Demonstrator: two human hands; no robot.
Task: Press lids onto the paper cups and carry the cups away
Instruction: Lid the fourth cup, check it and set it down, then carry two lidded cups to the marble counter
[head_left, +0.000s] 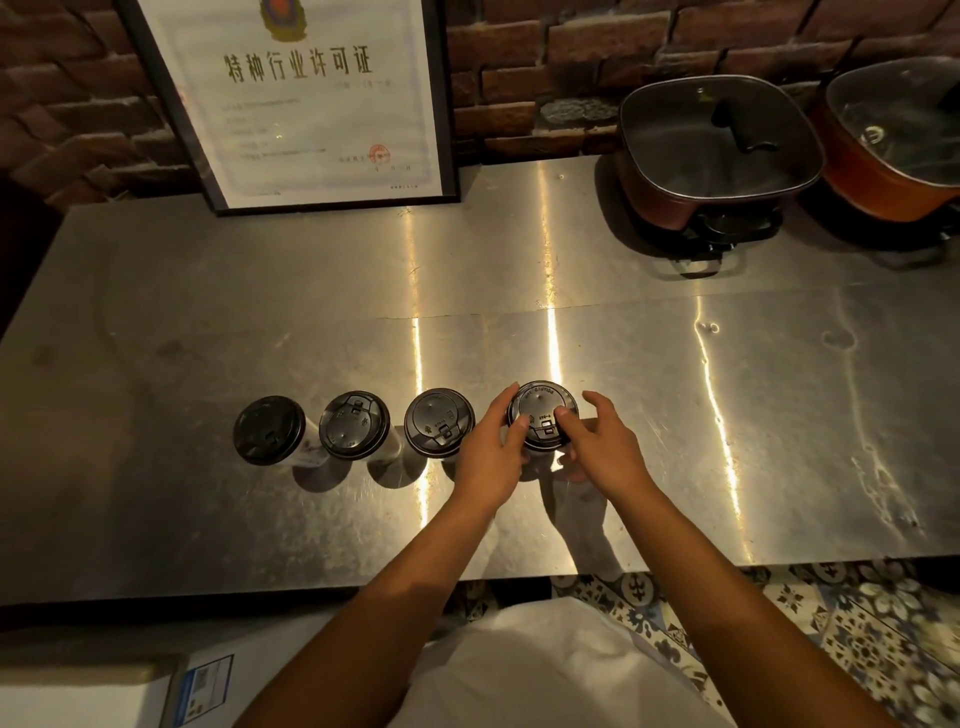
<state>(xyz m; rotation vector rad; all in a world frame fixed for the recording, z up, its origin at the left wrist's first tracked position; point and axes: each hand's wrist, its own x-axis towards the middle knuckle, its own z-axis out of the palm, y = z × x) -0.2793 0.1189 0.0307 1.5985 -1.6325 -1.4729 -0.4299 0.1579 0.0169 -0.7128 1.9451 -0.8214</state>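
Note:
Several white paper cups with black lids stand in a row on the steel counter (727, 415). From the left they are a first cup (269, 430), a second cup (354, 425) and a third cup (439, 422). The rightmost cup carries a black lid (543, 410) that both my hands are on. My left hand (493, 457) wraps the lid's left side with its thumb on top. My right hand (597, 447) holds the right side, thumb pressing on the lid.
A framed certificate (306, 98) leans against the brick wall at the back. Two electric pots with glass lids, one (717, 150) and another (893, 140), stand at the back right. The counter's front edge is near my body, above a patterned tile floor (857, 634).

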